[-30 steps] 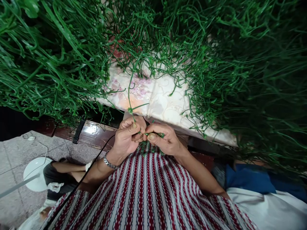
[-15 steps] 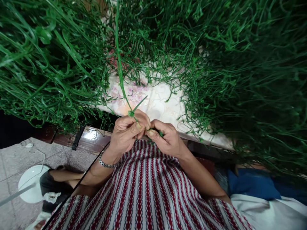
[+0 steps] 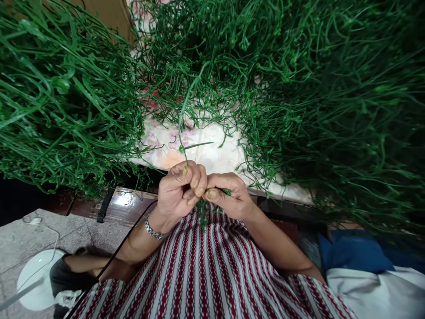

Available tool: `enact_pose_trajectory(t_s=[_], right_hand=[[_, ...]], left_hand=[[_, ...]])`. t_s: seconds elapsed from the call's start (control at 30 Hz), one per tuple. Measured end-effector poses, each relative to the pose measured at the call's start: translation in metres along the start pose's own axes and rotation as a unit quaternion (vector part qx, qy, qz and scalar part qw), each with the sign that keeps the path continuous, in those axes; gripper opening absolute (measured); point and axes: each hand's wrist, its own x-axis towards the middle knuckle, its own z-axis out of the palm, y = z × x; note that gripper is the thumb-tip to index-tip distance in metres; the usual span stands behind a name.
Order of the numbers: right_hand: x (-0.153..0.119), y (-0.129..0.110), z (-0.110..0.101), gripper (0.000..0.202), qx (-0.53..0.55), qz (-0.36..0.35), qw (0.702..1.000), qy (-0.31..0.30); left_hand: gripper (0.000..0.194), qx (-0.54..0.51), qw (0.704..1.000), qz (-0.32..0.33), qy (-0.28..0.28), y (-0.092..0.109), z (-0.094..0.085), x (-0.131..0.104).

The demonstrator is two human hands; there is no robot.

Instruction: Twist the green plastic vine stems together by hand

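My left hand (image 3: 179, 190), with a metal bracelet or watch band at its wrist, is closed in a pinch on a thin green plastic-looking plant stem (image 3: 181, 119). The stem rises from the fingers and bends over the light floral cloth, with one side sprig sticking out to the right. My right hand (image 3: 229, 195) is closed right beside the left, fingertips touching it. It pinches the lower end of the green stem, whose small leafy bits (image 3: 203, 217) hang below the fingers. The exact grip point between the hands is hidden.
Large heaps of similar green stems lie at the left (image 3: 66, 102) and right (image 3: 315, 97) on the floral cloth (image 3: 215, 133). A brown box (image 3: 109, 17) stands at the back left. Another person's leg (image 3: 86, 263) and a white round stool (image 3: 36, 279) are at lower left.
The held stem has swung lower, its top now bending to the right. My left fingers have turned and curled more, and leafy bits now hang below the hands.
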Motion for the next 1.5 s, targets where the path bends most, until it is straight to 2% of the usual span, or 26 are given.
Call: enact_pose_trajectory(t_s=[0.3,0.43,0.53,0.6,0.73,0.87,0.97,1.13,1.23,1.3,1.4,1.47,1.5], right_hand=[[-0.003,0.004,-0.001,0.031,0.028,0.036,0.999,0.027],[-0.008,0.009,0.003,0.03,0.107,0.055,0.99,0.076],[-0.011,0.012,0.001,0.032,0.125,0.085,0.982,0.116],[-0.012,0.01,-0.002,0.032,0.097,0.094,0.984,0.12],[-0.011,0.0,-0.01,0.028,0.041,0.055,0.989,0.134],[-0.014,-0.004,-0.015,0.016,0.008,0.104,0.981,0.164],[-0.014,-0.002,-0.014,0.018,-0.101,0.115,0.979,0.132],[-0.01,0.001,-0.004,0.019,-0.244,0.07,0.963,0.094],[-0.01,0.004,-0.001,0.008,-0.284,0.033,0.952,0.106],[-0.011,0.005,-0.001,0.004,-0.31,0.022,0.942,0.128],[-0.013,0.005,-0.002,0.006,-0.336,0.007,0.928,0.161],[-0.013,0.004,-0.001,0.007,-0.344,-0.002,0.921,0.181],[-0.013,0.004,0.0,0.008,-0.346,-0.003,0.919,0.188]], left_hand=[[0.035,0.008,1.0,0.016,0.007,-0.008,0.001,-0.001],[0.038,-0.009,0.999,0.027,0.022,-0.002,0.002,-0.001],[0.042,0.005,0.996,0.078,0.032,0.006,0.003,0.003],[0.04,0.036,0.994,0.099,0.025,0.009,0.002,0.006],[0.037,0.054,0.993,0.096,0.029,0.01,0.0,0.014],[0.036,0.07,0.99,0.11,0.055,0.009,0.001,0.018],[0.032,0.083,0.985,0.129,0.073,0.006,0.005,0.018],[0.03,0.114,0.975,0.164,0.099,0.0,0.008,0.018],[0.026,0.147,0.967,0.177,0.106,-0.003,0.003,0.017],[0.025,0.174,0.954,0.209,0.125,-0.005,-0.003,0.016],[0.037,0.226,0.923,0.268,0.159,-0.009,-0.015,0.009],[0.039,0.26,0.916,0.266,0.15,-0.013,-0.021,0.002],[0.036,0.273,0.921,0.244,0.132,-0.015,-0.023,-0.002]])
